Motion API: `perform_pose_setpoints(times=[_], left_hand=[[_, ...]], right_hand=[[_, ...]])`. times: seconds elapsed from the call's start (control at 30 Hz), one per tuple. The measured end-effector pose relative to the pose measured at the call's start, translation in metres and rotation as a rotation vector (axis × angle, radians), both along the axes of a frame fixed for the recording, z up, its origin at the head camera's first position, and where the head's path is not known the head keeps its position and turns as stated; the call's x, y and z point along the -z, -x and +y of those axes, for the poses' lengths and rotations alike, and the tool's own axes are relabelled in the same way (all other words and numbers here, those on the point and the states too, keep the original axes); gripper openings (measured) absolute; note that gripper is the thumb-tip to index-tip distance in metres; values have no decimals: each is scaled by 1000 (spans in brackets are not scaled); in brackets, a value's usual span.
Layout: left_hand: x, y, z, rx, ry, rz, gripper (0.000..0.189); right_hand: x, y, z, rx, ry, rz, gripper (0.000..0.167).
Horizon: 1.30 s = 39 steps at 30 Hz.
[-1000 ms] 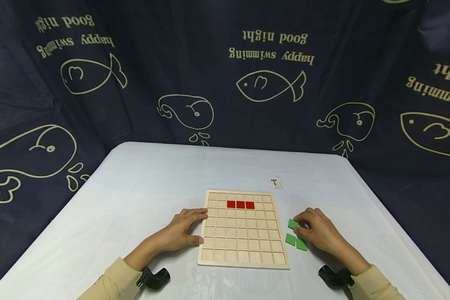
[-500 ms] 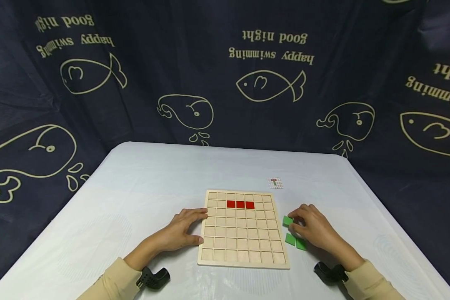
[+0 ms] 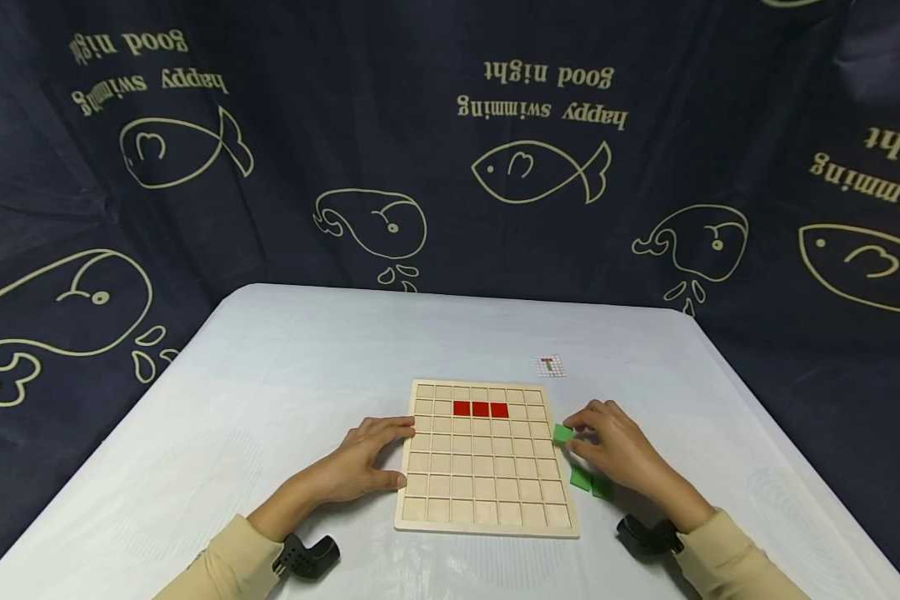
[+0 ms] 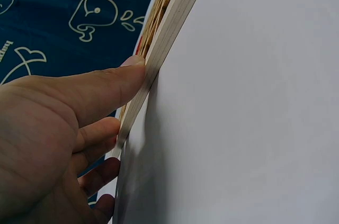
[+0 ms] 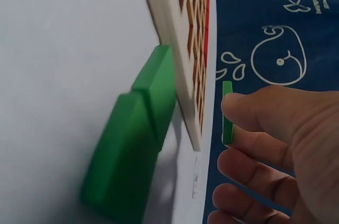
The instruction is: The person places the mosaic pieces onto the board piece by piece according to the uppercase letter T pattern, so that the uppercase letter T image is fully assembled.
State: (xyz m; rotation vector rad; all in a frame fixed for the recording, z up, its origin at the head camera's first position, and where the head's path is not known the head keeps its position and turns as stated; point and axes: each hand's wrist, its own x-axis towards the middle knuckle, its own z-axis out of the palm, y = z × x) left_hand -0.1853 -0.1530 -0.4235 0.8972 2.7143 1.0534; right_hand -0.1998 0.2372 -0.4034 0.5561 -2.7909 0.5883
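Observation:
A wooden grid board (image 3: pixel 484 468) lies flat on the table, with a row of red square tiles (image 3: pixel 480 409) in its upper part. Against the board's left edge rests my left hand (image 3: pixel 365 457), thumb and fingers extended and touching the side. My right hand (image 3: pixel 621 447) pinches a green square tile (image 3: pixel 562 434) between thumb and finger, close to the board's right edge. The right wrist view shows this held tile (image 5: pixel 228 121) edge-on, raised off the table. Below that hand, two more green tiles (image 3: pixel 581 477) lie side by side on the table.
Behind the board is a small printed card (image 3: pixel 551 366) with a red and green T pattern on a grid. White cloth (image 3: pixel 330 342) covers the table. A dark blue curtain (image 3: pixel 450 242) with fish and whale drawings hangs behind.
My right hand has moved left toward the board, carrying the green tile away from the two others. My left hand and the board have stayed put.

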Motion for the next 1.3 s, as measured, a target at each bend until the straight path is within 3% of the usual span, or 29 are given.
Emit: perform_pose_setpoints(times=[0.33,1.3], left_hand=[[0,0,0,0,2,-10,63],[1,0,0,-3,-3,-7,63]], right_hand=[[-6,6,-12,-72,18,37,20],[-15,14,-47,-130,17,6,23]])
